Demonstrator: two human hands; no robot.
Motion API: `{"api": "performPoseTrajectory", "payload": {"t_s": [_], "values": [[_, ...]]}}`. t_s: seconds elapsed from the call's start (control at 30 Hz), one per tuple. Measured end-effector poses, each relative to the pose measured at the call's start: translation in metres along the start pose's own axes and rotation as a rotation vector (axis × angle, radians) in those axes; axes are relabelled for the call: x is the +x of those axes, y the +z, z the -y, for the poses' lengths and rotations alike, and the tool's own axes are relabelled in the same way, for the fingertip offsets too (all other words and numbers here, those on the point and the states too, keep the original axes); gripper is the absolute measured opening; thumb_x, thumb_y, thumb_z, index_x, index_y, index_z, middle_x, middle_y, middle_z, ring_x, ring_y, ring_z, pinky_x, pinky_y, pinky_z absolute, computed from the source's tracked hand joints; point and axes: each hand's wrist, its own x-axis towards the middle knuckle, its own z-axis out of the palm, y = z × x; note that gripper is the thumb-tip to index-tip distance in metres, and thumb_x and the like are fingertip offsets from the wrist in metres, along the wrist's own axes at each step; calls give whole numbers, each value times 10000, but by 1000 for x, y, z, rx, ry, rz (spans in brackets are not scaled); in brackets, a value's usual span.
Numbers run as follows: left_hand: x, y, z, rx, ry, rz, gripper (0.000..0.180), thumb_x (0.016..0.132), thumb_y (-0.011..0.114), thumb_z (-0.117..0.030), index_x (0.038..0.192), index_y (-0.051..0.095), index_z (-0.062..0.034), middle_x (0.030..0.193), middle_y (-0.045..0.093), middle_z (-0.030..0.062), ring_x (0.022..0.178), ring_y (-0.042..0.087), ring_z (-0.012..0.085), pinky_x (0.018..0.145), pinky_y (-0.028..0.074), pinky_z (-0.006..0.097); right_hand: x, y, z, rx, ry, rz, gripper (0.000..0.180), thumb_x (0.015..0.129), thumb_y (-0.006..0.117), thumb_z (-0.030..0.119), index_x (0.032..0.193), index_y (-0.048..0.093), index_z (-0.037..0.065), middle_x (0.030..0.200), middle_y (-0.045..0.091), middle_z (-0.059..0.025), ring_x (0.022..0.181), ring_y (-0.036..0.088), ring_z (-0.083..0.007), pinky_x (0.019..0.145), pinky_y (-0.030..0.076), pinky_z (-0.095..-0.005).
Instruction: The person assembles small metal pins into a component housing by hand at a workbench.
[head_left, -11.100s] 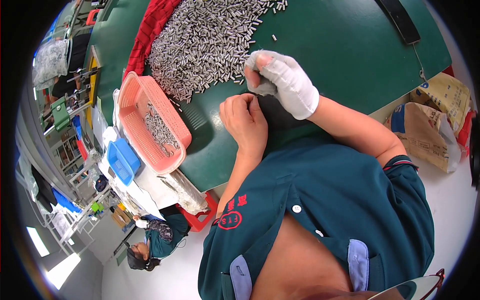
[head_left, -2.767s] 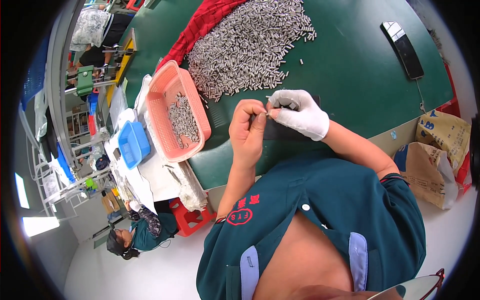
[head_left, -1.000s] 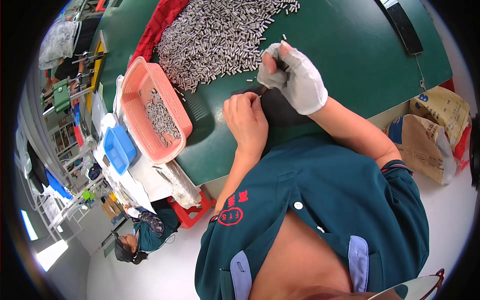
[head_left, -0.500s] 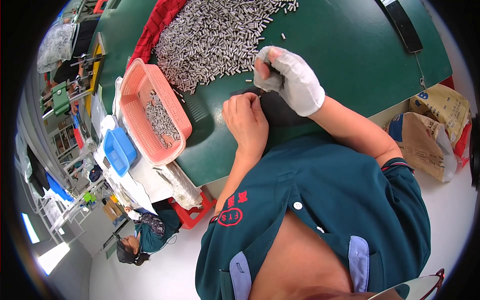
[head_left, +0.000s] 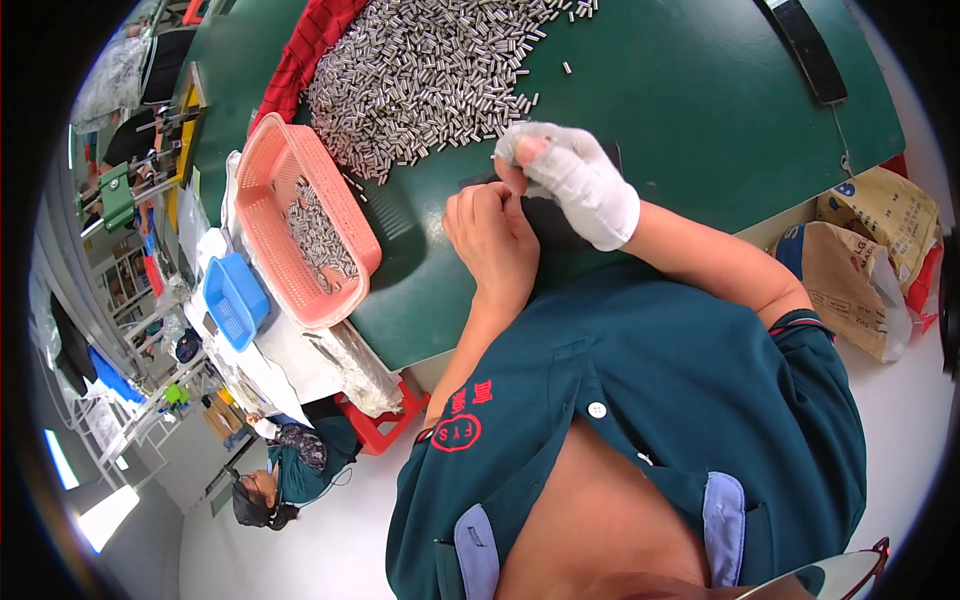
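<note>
Head view: near metal pins (head_left: 415, 90) and pink basket (head_left: 347, 210), curled left hand (head_left: 496, 242) and right hand (head_left: 577, 185) hide any pinch — can't tell.

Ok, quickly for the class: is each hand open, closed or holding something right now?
Left hand: bare and curled; whether it is closed on anything cannot be told.
Right hand: white-gloved and curled; its grip cannot be told either.
</note>
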Motion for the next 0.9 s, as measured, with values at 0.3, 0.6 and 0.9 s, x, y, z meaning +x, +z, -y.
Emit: {"api": "performPoseTrajectory", "payload": {"t_s": [0.3, 0.6, 0.9], "values": [[6, -7, 2, -19, 9, 19, 88, 814, 618, -25, 855, 548, -59, 852, 557, 82, 817, 508, 285, 758, 390, 383, 12, -14, -2, 197, -35, -110, 435, 980, 410, 415, 727, 468, 66, 615, 364, 7, 566, 283, -106, 547, 240, -256], [13, -36, 9, -1189, -302, 26, 71, 918, 566, -27, 967, 515, -32, 956, 498, 51, 877, 441, 122, 838, 349, 241, 11, -23, -2, 407, -106, -21, 399, 1015, 349, 319, 731, 464, 63, 590, 339, 12, 531, 279, -113, 543, 253, -269], [15, -46, 3, -1225, -217, 28, 55, 923, 563, -32, 955, 517, -35, 958, 520, 67, 902, 469, 150, 866, 366, 286, 8, -23, -5, 328, -100, -11, 392, 1007, 370, 332, 738, 466, 63, 596, 349, 11, 543, 293, -110, 541, 258, -263]]}}
